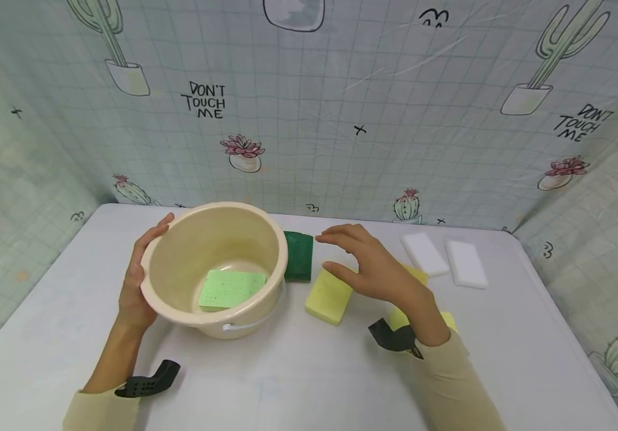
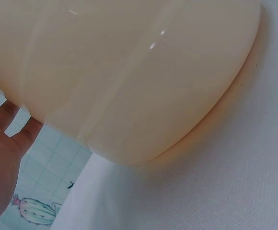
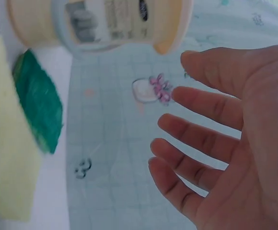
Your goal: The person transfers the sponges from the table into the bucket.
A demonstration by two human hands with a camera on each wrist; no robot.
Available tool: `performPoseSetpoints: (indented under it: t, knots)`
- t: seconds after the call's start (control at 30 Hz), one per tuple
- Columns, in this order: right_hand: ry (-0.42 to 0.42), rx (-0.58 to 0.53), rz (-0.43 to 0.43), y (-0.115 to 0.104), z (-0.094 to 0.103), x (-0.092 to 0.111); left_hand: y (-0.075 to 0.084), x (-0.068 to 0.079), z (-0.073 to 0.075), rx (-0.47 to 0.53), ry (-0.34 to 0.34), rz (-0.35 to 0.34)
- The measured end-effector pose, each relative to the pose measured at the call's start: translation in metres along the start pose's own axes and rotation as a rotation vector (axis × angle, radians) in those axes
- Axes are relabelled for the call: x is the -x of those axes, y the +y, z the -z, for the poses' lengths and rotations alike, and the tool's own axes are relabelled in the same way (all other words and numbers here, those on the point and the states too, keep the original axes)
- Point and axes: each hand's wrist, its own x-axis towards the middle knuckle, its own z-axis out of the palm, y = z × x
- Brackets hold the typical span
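My left hand (image 1: 135, 287) holds a cream plastic bucket (image 1: 214, 218) by its left side, fingers along the outside of the rim. In the left wrist view, the fingers (image 2: 28, 136) meet the edge of the bucket (image 2: 129, 72). A light green sponge (image 1: 231, 288) lies inside on the bottom. Right of the bucket, my right hand (image 1: 370, 263) hovers with fingers spread and nothing in them. Just beneath it is a yellow sponge (image 1: 327, 301). A dark green sponge (image 1: 299, 257) lies beside the bucket, also seen in the right wrist view, left of my hand (image 3: 225, 124).
Two white sponges (image 1: 425, 254) (image 1: 466, 263) lie at the back right of the white table (image 1: 287, 383). More yellow sponges (image 1: 399, 318) are partly hidden under my right forearm. A patterned curtain (image 1: 309, 108) hangs behind the table. The bucket's pale handle (image 1: 246, 326) hangs in front.
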Motion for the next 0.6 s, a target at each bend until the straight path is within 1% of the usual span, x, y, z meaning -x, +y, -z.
performPoseSetpoints:
  t: [0.1,0.3,0.4,0.6]
  knots:
    - [-0.034,0.0,-0.047,0.012,-0.001,0.011,0.0,0.0,0.0,0.0,-0.002,-0.001]
    - [-0.081,-0.054,-0.156,0.033,-0.007,0.026,0.0,0.0,-0.001,-0.001,0.0,-0.002]
    - [-0.093,-0.07,-0.186,0.041,-0.011,0.031,0.0,-0.001,0.0,-0.008,0.005,0.005]
    - [-0.084,-0.077,-0.222,0.055,-0.02,0.039,0.001,0.001,0.001,-0.001,0.014,0.024]
